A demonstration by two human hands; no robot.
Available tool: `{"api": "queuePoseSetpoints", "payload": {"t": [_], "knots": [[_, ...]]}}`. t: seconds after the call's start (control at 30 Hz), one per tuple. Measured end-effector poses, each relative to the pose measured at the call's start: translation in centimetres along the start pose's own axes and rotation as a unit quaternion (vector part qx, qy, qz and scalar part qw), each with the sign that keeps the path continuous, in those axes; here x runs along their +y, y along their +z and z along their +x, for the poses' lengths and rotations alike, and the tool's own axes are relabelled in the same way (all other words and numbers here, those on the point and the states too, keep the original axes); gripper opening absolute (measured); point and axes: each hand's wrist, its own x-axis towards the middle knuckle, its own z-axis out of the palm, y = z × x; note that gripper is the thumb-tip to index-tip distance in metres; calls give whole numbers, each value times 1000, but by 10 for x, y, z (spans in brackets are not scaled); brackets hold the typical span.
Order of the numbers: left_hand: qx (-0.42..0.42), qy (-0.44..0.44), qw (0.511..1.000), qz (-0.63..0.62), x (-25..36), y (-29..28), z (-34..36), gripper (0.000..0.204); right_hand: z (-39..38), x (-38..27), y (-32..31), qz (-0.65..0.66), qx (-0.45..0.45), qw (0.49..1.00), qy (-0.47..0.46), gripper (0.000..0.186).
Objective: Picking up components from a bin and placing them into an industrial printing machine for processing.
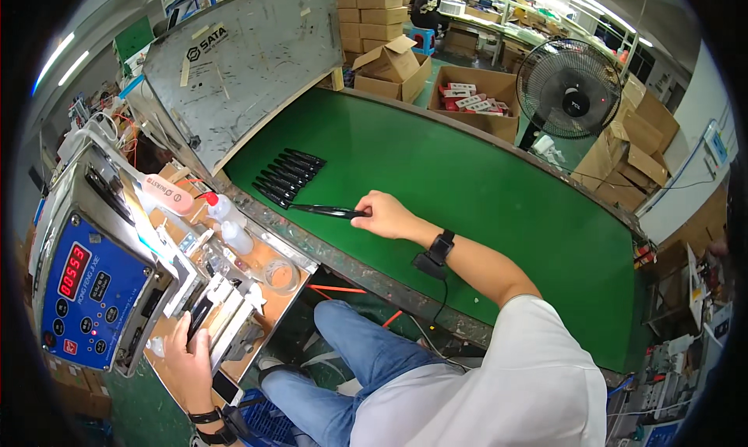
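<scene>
My right hand (383, 215) pinches one end of a slim, glossy black pen-like piece (323, 210) just over the green belt (467, 205). Its far end points left, toward a slanted row of similar black pieces (288, 176) lying side by side. At the lower left, my left hand (189, 357) is at a pale fixture (230, 320) below the blue-fronted machine. Thumb and fingers close around the near end of another slim black piece (200, 313) there. The fingertips partly hide that end.
A blue control panel (89, 291) rises at the left. White bottles (236, 236) and a glass jar (280, 275) stand on the wooden bench. A large metal panel (241, 61) borders the belt's far left. Beyond the belt are open cartons (475, 96) and a fan (573, 88). A person sits far back.
</scene>
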Motion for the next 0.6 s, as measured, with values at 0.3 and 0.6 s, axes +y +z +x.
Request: {"api": "queuePoseSetpoints", "payload": {"t": [0.3, 0.6], "knots": [[166, 54, 984, 35, -24, -23, -78, 53, 19, 14, 74, -173, -22, 985, -1, 38], [384, -333, 858, -75, -162, -81, -300, 33, 32, 46, 65, -73, -23, 996, -47, 39]]}}
